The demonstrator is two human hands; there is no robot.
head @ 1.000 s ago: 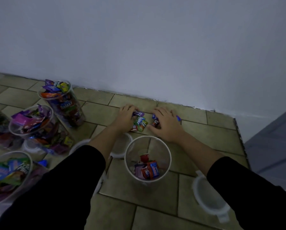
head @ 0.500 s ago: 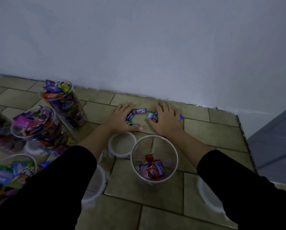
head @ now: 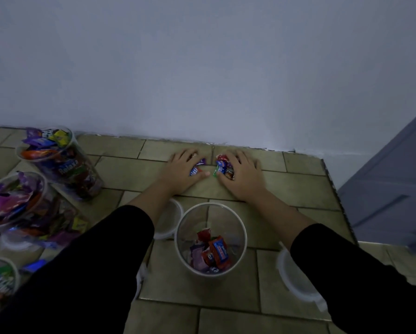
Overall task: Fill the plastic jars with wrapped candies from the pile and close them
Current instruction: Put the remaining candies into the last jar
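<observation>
your left hand (head: 183, 170) lies palm down on the tiled floor (head: 301, 189) near the wall (head: 202, 68), fingers fairly straight and pressing on a few blue-wrapped candies (head: 197, 169) that peek out by the thumb. your right hand (head: 243, 175) sits just beside it, fingers arched over a candy cluster (head: 224, 169) of red, green and dark wrappers, thumb tucked against it in a loose grip. the two hands are close but not touching.

the open jar (head: 243, 227) stands upright on the floor between your forearms, nearer you than the hands, with a shallow layer of loose sweets (head: 214, 253) at its bottom. a white lid (head: 169, 221) lies just left of it and another lid (head: 296, 282) lies to its right, partly under your sleeve. three filled jars (head: 60, 162) stand at the left, uncapped.
</observation>
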